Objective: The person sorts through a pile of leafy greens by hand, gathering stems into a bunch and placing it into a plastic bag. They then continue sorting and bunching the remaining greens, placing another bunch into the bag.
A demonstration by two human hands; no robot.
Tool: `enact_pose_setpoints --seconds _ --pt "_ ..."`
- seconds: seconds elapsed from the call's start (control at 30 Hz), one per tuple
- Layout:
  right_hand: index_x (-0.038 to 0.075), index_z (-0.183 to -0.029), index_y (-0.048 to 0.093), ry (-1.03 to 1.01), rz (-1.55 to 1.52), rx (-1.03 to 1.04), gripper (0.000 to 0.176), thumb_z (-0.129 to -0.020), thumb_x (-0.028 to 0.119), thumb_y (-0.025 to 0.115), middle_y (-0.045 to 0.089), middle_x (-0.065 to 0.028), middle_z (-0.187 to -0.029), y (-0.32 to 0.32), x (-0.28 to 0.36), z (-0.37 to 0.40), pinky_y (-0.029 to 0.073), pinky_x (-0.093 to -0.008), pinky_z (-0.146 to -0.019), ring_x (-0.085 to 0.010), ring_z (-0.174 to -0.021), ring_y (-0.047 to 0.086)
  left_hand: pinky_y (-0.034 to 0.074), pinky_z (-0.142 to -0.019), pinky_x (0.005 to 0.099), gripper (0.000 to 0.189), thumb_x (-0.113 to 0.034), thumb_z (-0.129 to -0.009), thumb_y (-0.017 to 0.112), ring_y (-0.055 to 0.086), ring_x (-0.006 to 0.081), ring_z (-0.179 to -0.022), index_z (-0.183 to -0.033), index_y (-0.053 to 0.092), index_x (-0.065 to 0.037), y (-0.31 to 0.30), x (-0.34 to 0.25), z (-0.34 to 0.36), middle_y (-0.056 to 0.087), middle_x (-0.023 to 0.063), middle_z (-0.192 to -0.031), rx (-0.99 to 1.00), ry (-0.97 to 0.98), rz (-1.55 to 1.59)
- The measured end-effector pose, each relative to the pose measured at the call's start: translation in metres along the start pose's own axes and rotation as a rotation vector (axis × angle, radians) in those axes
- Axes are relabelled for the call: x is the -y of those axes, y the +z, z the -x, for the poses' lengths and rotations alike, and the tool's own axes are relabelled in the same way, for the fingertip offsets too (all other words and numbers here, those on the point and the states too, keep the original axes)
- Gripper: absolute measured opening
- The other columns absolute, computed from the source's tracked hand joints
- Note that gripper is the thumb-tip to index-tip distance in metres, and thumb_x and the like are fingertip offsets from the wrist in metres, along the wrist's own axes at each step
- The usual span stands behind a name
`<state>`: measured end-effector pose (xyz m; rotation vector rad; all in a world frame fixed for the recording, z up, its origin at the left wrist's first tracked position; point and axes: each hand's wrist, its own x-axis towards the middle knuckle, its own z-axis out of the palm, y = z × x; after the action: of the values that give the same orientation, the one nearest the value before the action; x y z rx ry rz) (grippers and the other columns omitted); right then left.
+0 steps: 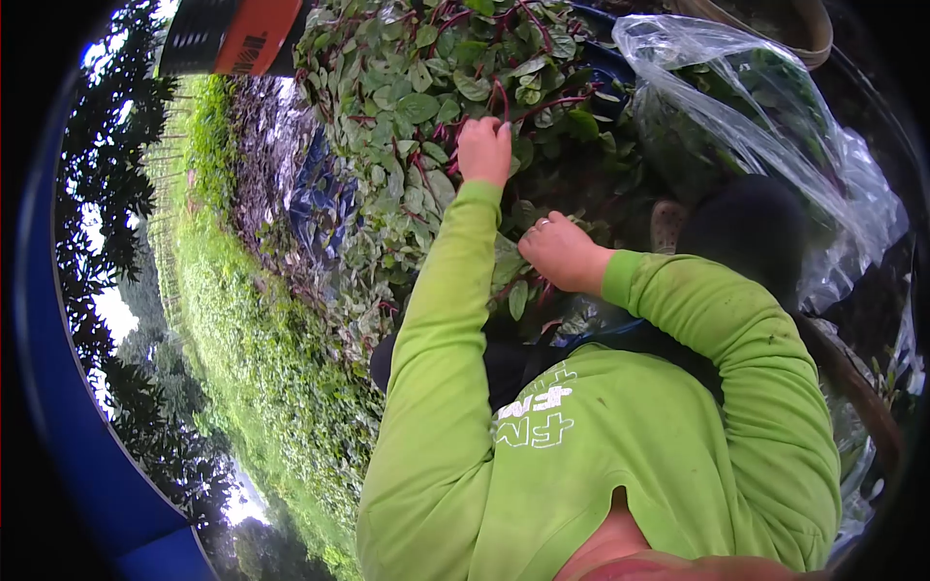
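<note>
I look down my lime-green sleeves into a bed of green leaves on red stems (417, 87). My left hand (484, 150) reaches furthest, its fingers curled shut around a red stem among the leaves. Nearer my body, my right hand (562, 254), with a ring on one finger, is closed on a small bunch of the same leafy stems (513, 281). The fingertips of both hands are hidden in the foliage.
A clear plastic bag (756, 116) holding greens lies at the right. An orange and black crate (242, 34) stands at the top left, and a brown basket rim (794, 24) shows at the top right. Rows of green crop (242, 320) run along the left.
</note>
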<state>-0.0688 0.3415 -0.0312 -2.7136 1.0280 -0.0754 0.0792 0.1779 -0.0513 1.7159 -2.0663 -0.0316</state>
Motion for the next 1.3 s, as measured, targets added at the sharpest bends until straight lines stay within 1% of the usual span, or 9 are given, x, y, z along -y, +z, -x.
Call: enact_pose_setpoints --seconds 0.2,0.27,0.33,0.53,0.93,1.07,1.13,1.23,1.3 --pt "0.011 -0.101 0.069 -0.022 0.025 -0.038 0.024 -0.081 0.025 0.074 0.071 -0.0055 -0.097 0.001 0.0 0.005 0.044 -0.0368 -0.087 -0.0224 -0.098 0.066 0.056 -0.088 0.0393 0.031 -0.02 -0.084 0.072 0.074 0.0306 -0.097 -0.109 0.077 -0.002 -0.01 0.016 -0.039 0.076 0.0202 -0.108 0.41 -0.241 0.152" --pt "0.01 -0.1 0.069 -0.057 0.0 -0.115 0.024 -0.081 0.024 0.074 0.071 -0.0056 -0.096 0.009 -0.003 0.006 0.044 -0.0369 -0.086 -0.0226 -0.098 0.066 0.056 -0.078 0.0311 0.031 -0.005 -0.092 0.062 0.067 0.0151 -0.081 -0.122 0.07 0.0 -0.021 0.048 -0.033 0.072 0.0045 -0.098 0.55 -0.381 0.451" --pt "0.01 -0.099 0.068 -0.093 -0.022 -0.185 0.024 -0.08 0.024 0.074 0.071 -0.0057 -0.096 0.012 -0.006 0.009 0.044 -0.037 -0.086 -0.0228 -0.098 0.066 0.055 -0.079 0.0285 0.032 -0.001 -0.096 0.057 0.063 0.0124 -0.084 -0.128 0.064 0.0 -0.083 0.01 -0.008 0.068 0.0018 -0.101 0.612 -0.551 0.616" --pt "0.009 -0.101 0.065 -0.153 -0.06 -0.323 0.023 -0.082 0.021 0.067 0.069 -0.0057 -0.096 0.017 -0.008 0.012 0.045 -0.0377 -0.085 -0.0227 -0.098 0.065 0.05 -0.095 0.0275 0.025 0.001 -0.098 0.059 0.063 0.0114 -0.103 -0.123 0.065 -0.001 -0.081 0.056 0.082 0.069 0.0031 -0.11 0.726 -0.4 0.755" --pt "0.002 -0.119 0.065 -0.008 -0.052 -0.24 0.044 -0.081 0.023 0.072 0.067 -0.0114 -0.114 0.013 -0.005 0.018 0.047 -0.0435 -0.091 -0.0279 -0.117 0.059 0.053 -0.092 0.03 0.03 -0.007 -0.096 0.052 0.069 0.0164 -0.099 -0.117 0.072 0.001 -0.083 0.035 0.128 0.074 0.0072 -0.109 1.032 -0.784 0.936" --pt "0.005 -0.111 0.068 0.005 -0.065 -0.229 0.036 -0.079 0.021 0.074 0.07 -0.0108 -0.111 0.013 -0.006 0.015 0.047 -0.0404 -0.09 -0.026 -0.115 0.064 0.054 -0.09 0.0311 0.028 -0.006 -0.09 0.054 0.07 0.0168 -0.097 -0.108 0.075 0.002 -0.079 0.035 0.114 0.075 0.0089 -0.103 1.121 -0.568 0.815" --pt "0.008 -0.107 0.069 0.064 -0.164 0.062 0.033 -0.078 0.021 0.075 0.072 -0.0088 -0.105 0.01 -0.005 0.008 0.047 -0.0385 -0.089 -0.0244 -0.106 0.068 0.055 -0.089 0.0318 0.026 -0.005 -0.087 0.055 0.07 0.0163 -0.095 -0.102 0.077 0.0 -0.064 0.035 0.086 0.076 0.0088 -0.099 1.154 -0.359 0.647" --pt "0.01 -0.104 0.066 0.02 -0.083 0.011 0.027 -0.079 0.02 0.071 0.07 -0.0065 -0.096 0.006 -0.004 0.01 0.046 -0.0378 -0.085 -0.0228 -0.094 0.068 0.055 -0.087 0.041 0.025 -0.005 -0.09 0.056 0.071 0.0356 -0.096 -0.103 0.076 -0.004 -0.025 0.01 0.027 0.074 0.0193 -0.1 0.32 0.125 0.42" --pt "0.008 -0.104 0.064 -0.001 -0.078 0.011 0.027 -0.079 0.019 0.068 0.069 -0.007 -0.094 0.005 -0.004 0.01 0.046 -0.0385 -0.085 -0.0232 -0.093 0.067 0.055 -0.088 0.0462 0.02 -0.011 -0.089 0.063 0.068 0.0359 -0.105 -0.105 0.074 -0.005 0.0 -0.003 -0.017 0.072 0.0187 -0.101 0.152 0.219 0.193"
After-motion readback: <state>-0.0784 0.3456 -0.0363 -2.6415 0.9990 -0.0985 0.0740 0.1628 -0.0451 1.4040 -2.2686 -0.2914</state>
